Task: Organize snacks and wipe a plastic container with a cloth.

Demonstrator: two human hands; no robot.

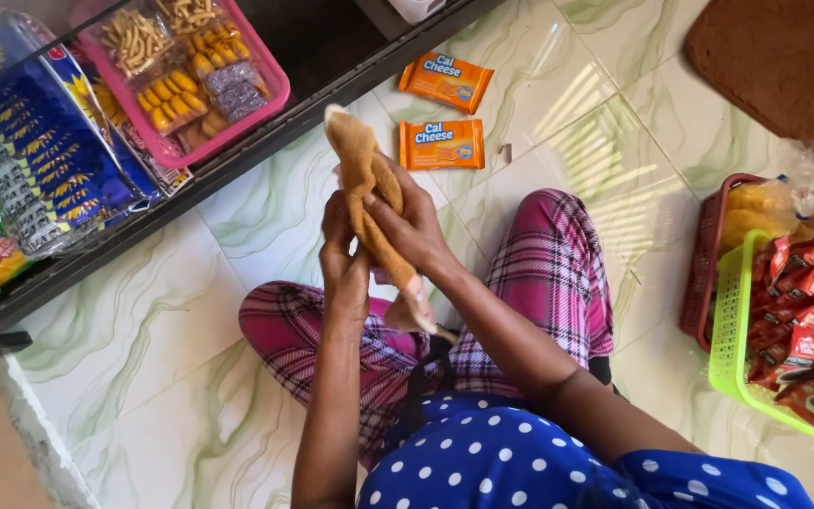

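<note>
Both hands raised over the lap: left hand [344, 259] and right hand [409, 226] fingers clamped on a tan cloth [365, 179], held upright.

I count two orange snack packets [444, 112] on the floor at upper centre, three baskets: pink [270, 90] upper left, red [704, 254] and green [729, 330] at right.

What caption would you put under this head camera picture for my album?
Sitting on a tiled floor, a person's left hand and right hand hold a tan cloth.
</note>
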